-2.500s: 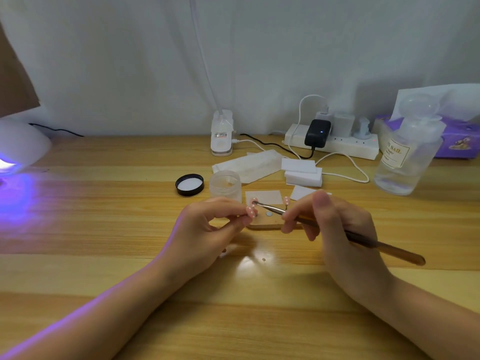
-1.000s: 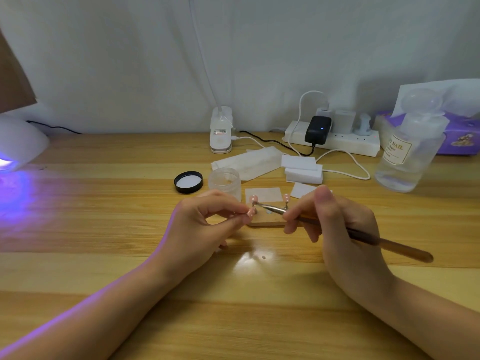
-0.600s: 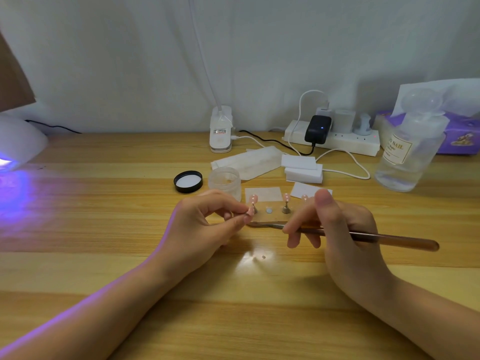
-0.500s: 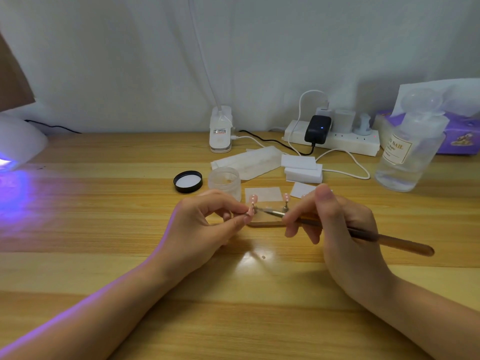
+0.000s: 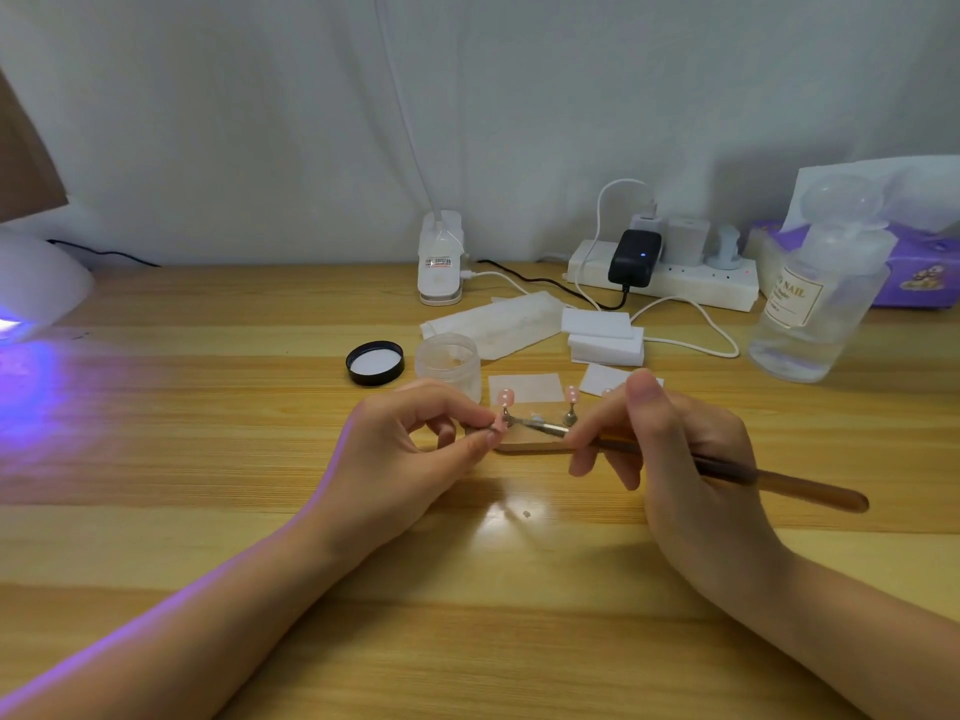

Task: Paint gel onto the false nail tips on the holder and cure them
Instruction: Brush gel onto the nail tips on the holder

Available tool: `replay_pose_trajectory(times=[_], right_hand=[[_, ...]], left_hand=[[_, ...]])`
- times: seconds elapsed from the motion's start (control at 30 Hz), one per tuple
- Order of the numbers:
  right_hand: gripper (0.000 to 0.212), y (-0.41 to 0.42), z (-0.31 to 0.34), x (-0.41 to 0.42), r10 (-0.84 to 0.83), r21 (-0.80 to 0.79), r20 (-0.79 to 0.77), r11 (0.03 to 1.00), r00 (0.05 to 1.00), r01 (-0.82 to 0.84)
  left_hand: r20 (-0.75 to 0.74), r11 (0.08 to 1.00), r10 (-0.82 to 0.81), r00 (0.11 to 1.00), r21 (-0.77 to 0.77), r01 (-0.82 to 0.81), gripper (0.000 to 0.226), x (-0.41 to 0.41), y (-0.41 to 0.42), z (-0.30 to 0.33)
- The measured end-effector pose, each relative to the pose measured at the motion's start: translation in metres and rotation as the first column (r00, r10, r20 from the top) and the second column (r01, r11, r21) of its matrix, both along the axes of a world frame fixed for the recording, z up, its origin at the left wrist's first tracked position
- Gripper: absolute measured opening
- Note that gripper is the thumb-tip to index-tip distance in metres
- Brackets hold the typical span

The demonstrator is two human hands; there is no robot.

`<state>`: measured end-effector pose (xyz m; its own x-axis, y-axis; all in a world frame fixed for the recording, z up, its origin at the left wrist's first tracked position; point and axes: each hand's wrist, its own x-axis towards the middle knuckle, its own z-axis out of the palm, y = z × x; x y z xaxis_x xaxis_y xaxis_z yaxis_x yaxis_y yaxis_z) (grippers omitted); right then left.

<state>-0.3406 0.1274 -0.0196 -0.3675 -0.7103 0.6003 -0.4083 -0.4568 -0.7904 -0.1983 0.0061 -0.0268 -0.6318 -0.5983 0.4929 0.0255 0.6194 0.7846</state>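
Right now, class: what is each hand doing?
Left hand: pinches a pink nail tip.
Right hand: grips the brush.

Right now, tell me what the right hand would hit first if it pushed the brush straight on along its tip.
Probably the left hand's fingertips, which pinch a pink nail tip by the wooden holder; depth is unclear.

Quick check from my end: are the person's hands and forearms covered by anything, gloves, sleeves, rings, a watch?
Nothing worn shows. The left hand and right hand are bare, with no gloves, rings or watch in view, and both forearms are uncovered to the frame's edge. Violet light tints the left forearm's outer edge. The fingernails look short and unpainted.
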Motion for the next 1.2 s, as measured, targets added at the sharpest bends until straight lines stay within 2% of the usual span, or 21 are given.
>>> replay_pose_trajectory(times=[0.27, 0.4, 0.63, 0.9, 1.2], right_hand=[[0.043, -0.0009, -0.0009, 0.0012, 0.011, 0.048, -0.052, 0.999, 0.999, -0.008], [0.047, 0.0009, -0.0005, 0.001, 0.036, 0.033, -0.024, 0.999, 0.999, -0.035], [0.04, -0.0025, 0.0007, 0.0, 0.011, 0.064, -0.016, 0.998, 1.0, -0.01], [0.051, 0.001, 0.0009, 0.0009, 0.045, 0.059, 0.033, 0.997, 0.998, -0.047], [0.041, -0.0014, 0.0009, 0.0002, 0.036, 0.08, 0.018, 0.996, 0.999, -0.037]], left_hand=[[-0.004, 1.0, -0.006, 1.0, 0.009, 0.006, 0.007, -0.0006, 0.0002, -0.0001], [0.006, 1.0, 0.01, 1.0, 0.007, -0.01, 0.006, -0.0008, 0.0005, 0.0003], [-0.006, 1.0, -0.003, 1.0, 0.006, 0.003, 0.006, -0.0009, 0.0006, 0.0007], [-0.006, 1.0, 0.013, 1.0, 0.002, -0.013, 0.007, -0.0014, 0.0001, 0.0004], [-0.014, 1.0, 0.001, 1.0, 0.017, 0.0, 0.006, -0.0019, 0.0004, 0.0004]])
